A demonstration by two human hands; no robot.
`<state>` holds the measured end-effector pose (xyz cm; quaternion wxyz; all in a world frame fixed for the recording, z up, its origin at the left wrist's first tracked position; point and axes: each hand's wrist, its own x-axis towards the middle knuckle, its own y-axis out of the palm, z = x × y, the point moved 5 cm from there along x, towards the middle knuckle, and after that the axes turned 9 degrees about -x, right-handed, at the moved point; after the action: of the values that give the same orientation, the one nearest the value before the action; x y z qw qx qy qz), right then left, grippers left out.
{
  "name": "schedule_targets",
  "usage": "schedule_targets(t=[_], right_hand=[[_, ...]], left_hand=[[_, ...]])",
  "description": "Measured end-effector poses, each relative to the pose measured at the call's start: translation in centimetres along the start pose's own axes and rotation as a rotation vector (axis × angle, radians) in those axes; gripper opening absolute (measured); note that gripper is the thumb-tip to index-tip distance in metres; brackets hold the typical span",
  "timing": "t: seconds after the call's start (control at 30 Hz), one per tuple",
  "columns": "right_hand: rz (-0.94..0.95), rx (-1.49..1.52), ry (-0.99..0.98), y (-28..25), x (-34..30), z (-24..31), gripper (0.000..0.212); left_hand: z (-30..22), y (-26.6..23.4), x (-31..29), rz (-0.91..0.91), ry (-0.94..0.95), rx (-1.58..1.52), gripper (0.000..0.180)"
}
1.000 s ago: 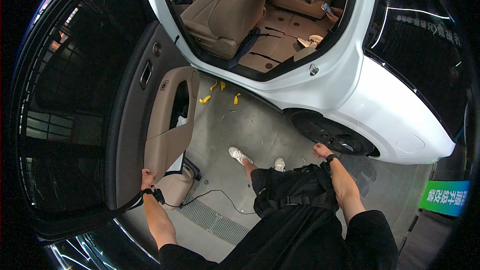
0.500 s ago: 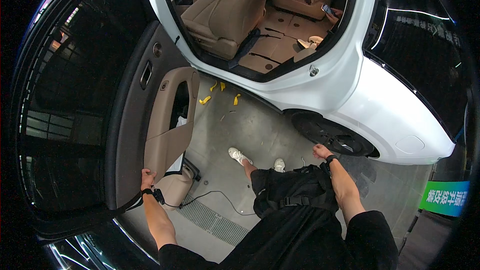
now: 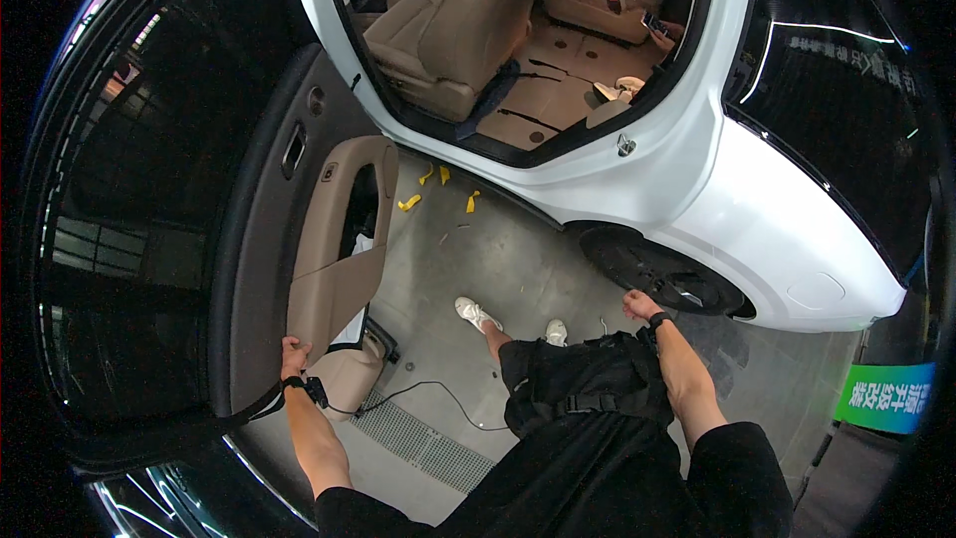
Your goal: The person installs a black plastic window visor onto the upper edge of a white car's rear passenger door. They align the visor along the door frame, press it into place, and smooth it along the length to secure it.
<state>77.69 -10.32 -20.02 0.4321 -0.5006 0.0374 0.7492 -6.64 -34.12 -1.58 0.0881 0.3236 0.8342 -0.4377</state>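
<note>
Head view: lettered green sign (image 3: pixel 881 397); left hand (image 3: pixel 295 354) grips door (image 3: pixel 327 289); right hand (image 3: pixel 639 305) curled closed

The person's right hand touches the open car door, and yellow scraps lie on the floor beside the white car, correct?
Wrong hand: in the head view, the left hand touches the open car door, not the right hand. Yellow scraps do lie beside the white car.

Grey floor (image 3: pixel 528 261) under four scattered yellow scraps (image 3: pixel 473 202)
</note>
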Motion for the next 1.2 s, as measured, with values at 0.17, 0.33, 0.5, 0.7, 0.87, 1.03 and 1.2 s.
schedule_targets(t=[0.17,0.33,0.5,0.7,0.87,1.03,1.2], right_hand=[[-0.012,-0.011,0.005,-0.3,-0.5,0.5,0.025],[-0.41,-0.214,-0.307,-3.8,-3.0,4.2,0.025],[-0.785,-0.216,-0.559,-10.8,-11.3,13.5,0.018],[-1.297,-0.424,-0.74,-20.2,-21.2,22.5,0.023],[-1.582,-0.733,-0.732,-27.4,-23.7,25.0,0.03],[-1.585,-0.784,-0.827,-27.5,-19.0,25.5,0.045],[-1.524,-0.709,-0.842,-25.8,-14.7,25.2,0.048]], left_hand=[[0.7,0.1,0.9,0.015,0.035,-0.038,0.043],[1.6,0.0,1.4,-0.025,0.038,-0.017,0.043],[1.4,0.9,0.6,0.003,0.015,-0.045,0.043],[1.3,-0.1,0.6,-0.02,0.071,0.023,0.043],[-2.4,3.7,1.0,0.035,0.151,0.066,0.045],[5.4,1.3,5.0,0.003,0.169,-0.054,0.05],[9.9,-4.7,5.8,-0.111,0.221,0.39,0.038]])
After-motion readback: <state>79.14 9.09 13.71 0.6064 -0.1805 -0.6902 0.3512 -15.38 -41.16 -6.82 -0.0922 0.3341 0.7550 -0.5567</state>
